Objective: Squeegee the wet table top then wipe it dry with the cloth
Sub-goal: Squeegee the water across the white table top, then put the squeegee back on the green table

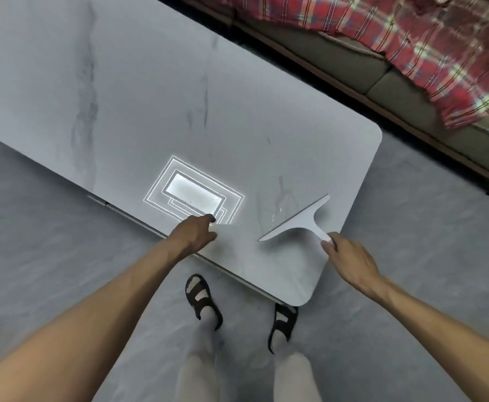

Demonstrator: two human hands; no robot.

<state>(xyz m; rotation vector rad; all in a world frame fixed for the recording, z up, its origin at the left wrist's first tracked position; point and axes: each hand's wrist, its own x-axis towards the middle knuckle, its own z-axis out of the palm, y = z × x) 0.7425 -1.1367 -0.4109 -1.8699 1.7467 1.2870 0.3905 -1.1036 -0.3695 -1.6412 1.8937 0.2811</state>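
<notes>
1. Head view: the right hand (pixel 350 264) pinches the handle end of the white squeegee (pixel 297 220), its blade resting on the worktop (pixel 150 97) near the rounded near corner.
2. The left hand (pixel 195 232) rests loosely curled and empty at the worktop's near edge.
3. No cloth shows.
4. Risk: such a light fingertip grip may let the blade twist, leaving streaks or sending water onto the floor (pixel 34 213).

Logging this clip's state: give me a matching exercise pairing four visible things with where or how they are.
Things:
1. squeegee
2. left hand
3. plaid blanket
4. sandals

States:
A. draped over the sofa
B. on the feet, beside the table's near edge
C. fingers curled, at the table's near edge
D. handle gripped by the right hand, blade on the table top

Pairs: 1-D, 2-C, 3-A, 4-B
</notes>
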